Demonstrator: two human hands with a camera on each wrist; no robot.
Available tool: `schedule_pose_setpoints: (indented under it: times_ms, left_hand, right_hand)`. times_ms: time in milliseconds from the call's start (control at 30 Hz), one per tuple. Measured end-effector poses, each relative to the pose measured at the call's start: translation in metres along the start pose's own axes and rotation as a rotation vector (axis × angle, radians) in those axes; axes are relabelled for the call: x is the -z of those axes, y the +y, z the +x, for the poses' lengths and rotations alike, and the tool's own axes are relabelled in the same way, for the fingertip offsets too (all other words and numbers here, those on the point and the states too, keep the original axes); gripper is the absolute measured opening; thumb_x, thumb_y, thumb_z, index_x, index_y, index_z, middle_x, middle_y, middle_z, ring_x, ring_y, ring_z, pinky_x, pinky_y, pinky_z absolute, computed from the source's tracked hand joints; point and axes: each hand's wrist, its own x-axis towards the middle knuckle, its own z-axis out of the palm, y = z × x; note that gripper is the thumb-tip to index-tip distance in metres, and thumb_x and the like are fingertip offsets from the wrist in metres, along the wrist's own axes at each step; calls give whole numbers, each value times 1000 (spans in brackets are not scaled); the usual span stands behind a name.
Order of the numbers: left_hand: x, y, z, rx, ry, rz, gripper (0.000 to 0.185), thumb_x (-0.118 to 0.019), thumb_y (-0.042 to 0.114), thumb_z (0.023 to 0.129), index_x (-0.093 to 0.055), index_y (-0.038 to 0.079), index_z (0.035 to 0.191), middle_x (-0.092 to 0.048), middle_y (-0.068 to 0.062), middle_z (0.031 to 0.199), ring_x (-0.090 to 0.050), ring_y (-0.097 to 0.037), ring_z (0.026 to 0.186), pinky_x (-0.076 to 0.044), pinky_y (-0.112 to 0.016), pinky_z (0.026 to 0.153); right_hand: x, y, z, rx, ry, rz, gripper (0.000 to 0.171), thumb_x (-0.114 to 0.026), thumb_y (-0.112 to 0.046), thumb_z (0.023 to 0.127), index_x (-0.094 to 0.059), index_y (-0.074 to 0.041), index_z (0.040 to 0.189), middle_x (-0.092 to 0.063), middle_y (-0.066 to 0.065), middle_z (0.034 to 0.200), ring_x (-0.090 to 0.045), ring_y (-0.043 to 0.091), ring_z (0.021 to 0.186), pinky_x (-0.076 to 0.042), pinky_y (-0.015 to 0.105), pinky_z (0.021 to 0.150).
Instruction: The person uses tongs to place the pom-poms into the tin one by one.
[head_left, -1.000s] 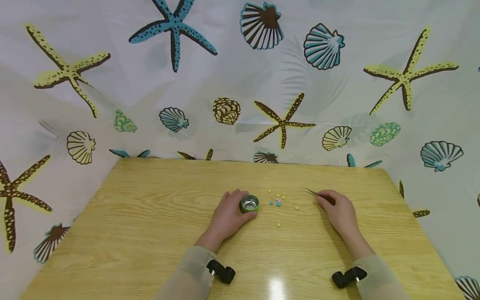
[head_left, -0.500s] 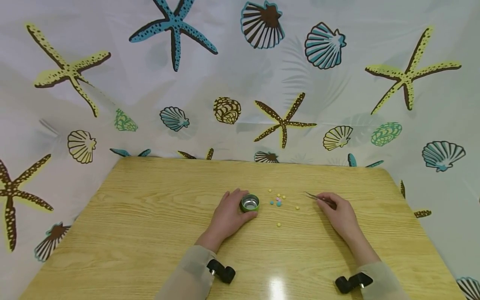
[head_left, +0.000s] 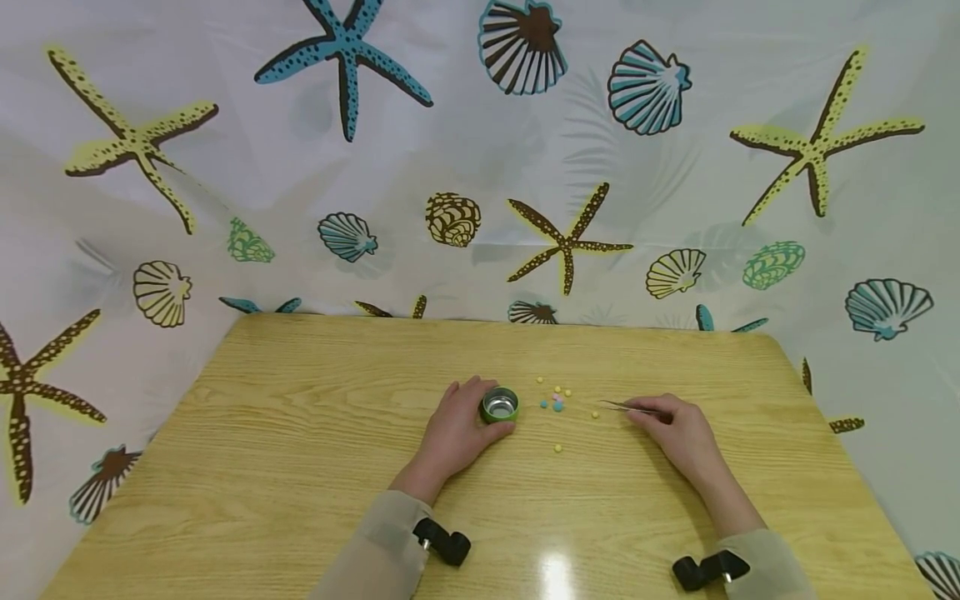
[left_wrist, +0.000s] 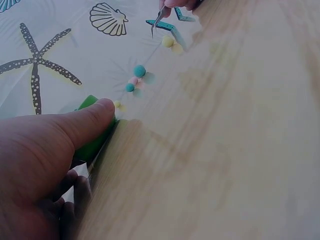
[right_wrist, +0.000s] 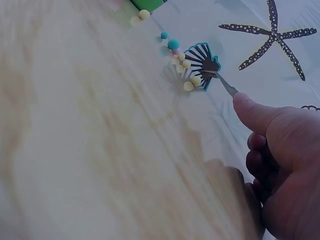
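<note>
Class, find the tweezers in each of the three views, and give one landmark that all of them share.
Head: tweezers right of centre, below mid-height, in the right hand.
Left wrist: tweezers at top centre, pointing down.
Right wrist: tweezers right of centre, above mid-height.
Shared landmark: the larger blue ball, left of the tweezers each time.

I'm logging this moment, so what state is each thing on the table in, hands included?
Left hand: curled round the green tin
Green tin: upright, uncovered, nothing visible inside
Right hand: pinching the tweezers
Tweezers: tips slightly apart, nothing between them
Small balls: loose, scattered, some clustered
</note>
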Motion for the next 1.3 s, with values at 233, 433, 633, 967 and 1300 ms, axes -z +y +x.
schedule_pose_setpoints:
  times_ms: [233, 433, 633, 967, 1300]
  left_hand:
    - [0, 0, 0, 7, -2, 1, 68, -89, 34, 97, -62, 4, 152, -62, -17, 156, -44, -37, 158, -19, -50, 138]
    - [1, 1, 0, 9, 2, -4, 68, -89, 34, 97, -62, 4, 152, -62, -17, 156, -44, -37, 158, -20, -51, 137]
    - [0, 0, 0, 6, 2, -6, 68, -89, 34, 97, -62, 4, 153, -62, -17, 156, -43, -37, 158, -19, -50, 138]
    - [1, 1, 0, 12, -3, -5, 69, -89, 33, 97, -62, 4, 153, -61, -17, 157, -43, -36, 158, -18, -49, 138]
    - [1, 1, 0, 3, -3, -2, 69, -89, 34, 98, -62, 4, 153, -61, -17, 157, -43, -36, 158, -18, -49, 138]
  right_hand:
    - [0, 0, -1, 26, -16, -12, 26, -80, -27, 105, -85, -13, 126, -75, 3, 105, -67, 20, 98, -56, 30, 80]
    - [0, 1, 0, 33, -26, -36, 23, -81, -25, 105, -86, -14, 124, -75, 1, 104, -66, 19, 95, -56, 32, 81]
    - [0, 2, 0, 37, -26, -47, 21, -82, -23, 104, -87, -14, 122, -74, 1, 102, -65, 18, 93, -54, 31, 79]
    - [0, 2, -1, 60, -23, -50, 19, -82, -21, 103, -87, -15, 120, -74, 0, 101, -64, 18, 91, -53, 29, 76]
    - [0, 1, -2, 41, -22, -59, 21, -80, -24, 105, -87, -15, 123, -74, 0, 103, -64, 18, 91, -52, 30, 76]
